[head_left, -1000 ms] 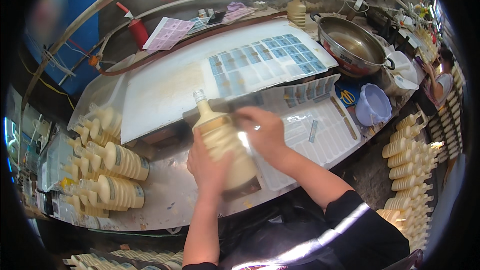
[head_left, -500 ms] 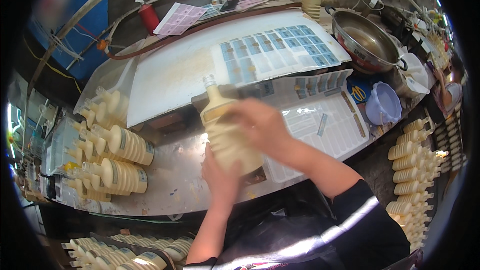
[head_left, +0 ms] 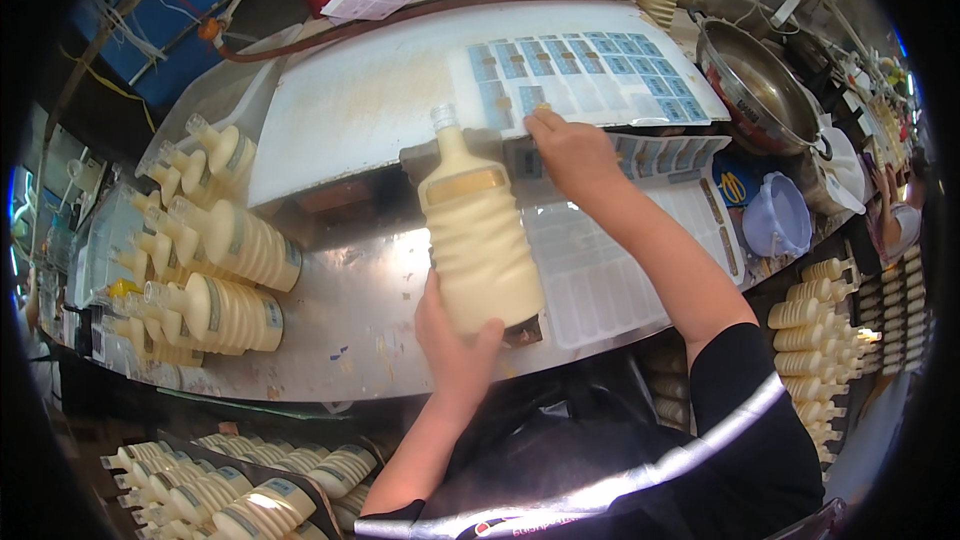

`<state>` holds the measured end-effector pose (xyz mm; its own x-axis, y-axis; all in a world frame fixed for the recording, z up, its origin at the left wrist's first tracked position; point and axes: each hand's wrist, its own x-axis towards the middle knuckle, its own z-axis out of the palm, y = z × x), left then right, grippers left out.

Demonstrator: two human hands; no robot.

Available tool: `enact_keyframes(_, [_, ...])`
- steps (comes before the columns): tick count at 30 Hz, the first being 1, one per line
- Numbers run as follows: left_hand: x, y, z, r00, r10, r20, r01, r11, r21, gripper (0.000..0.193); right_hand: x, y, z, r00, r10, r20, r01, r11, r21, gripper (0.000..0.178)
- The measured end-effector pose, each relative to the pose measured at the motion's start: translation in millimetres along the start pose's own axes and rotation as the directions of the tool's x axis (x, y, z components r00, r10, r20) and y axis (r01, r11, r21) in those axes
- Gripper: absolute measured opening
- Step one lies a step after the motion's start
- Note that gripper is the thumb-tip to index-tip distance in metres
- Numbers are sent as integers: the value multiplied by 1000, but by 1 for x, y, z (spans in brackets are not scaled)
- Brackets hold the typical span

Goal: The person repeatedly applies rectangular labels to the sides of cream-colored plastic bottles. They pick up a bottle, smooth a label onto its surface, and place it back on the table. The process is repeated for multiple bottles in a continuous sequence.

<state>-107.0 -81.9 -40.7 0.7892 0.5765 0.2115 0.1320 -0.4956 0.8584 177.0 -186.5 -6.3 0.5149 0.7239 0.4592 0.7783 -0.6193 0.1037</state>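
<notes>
My left hand [head_left: 455, 345] is wrapped round the lower end of a cream, ribbed bottle [head_left: 480, 250]. The bottle leans with its clear neck away from me, near a grey block at the edge of the white board. A tan band [head_left: 467, 183] crosses its shoulder. My right hand [head_left: 578, 155] is at the near edge of a sheet of labels [head_left: 600, 85], thumb and finger pinched on a small blue label [head_left: 533, 96]. Whether that label is free of the sheet is hard to see.
Finished-looking cream bottles [head_left: 235, 240] lie stacked at the left; more [head_left: 270, 510] lie lower left and right. A clear ridged tray [head_left: 610, 260] sits beside the held bottle. Farther right are a large metal pan [head_left: 760, 85] and a lilac bucket [head_left: 776, 215]. Another person [head_left: 905, 210] is at far right.
My right hand has moved from the bottle's upper front, away and to the right, to the label sheet. My left hand keeps its hold on the bottle.
</notes>
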Motion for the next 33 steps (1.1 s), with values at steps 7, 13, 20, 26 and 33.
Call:
enact_keyframes(7, [-9, -8, 2, 1000, -30, 3, 30, 997, -75, 90, -18, -6, -57, 973, 195, 123, -229, 774, 590, 15])
enact_keyframes(13, [-5, -7, -15, 993, 3, 115, 1, 1000, -31, 112, -62, -74, -116, 909, -415, -33, 341, 698, 630, 28])
enact_keyframes(20, [11, -17, -11, 974, -150, 170, 224, 760, -611, 78, -88, -67, -110, 761, -642, -99, 639, 713, 288, 22])
enact_keyframes(26, [10, -13, 4, 981, -192, 33, 186, 868, -461, 59, -100, -51, -94, 768, -621, -155, 637, 718, 282, 28])
enact_keyframes(33, [10, -3, 2, 966, -252, 59, 230, 729, -645, 55, -127, -57, -75, 957, 6, 288, -222, 653, 724, 37])
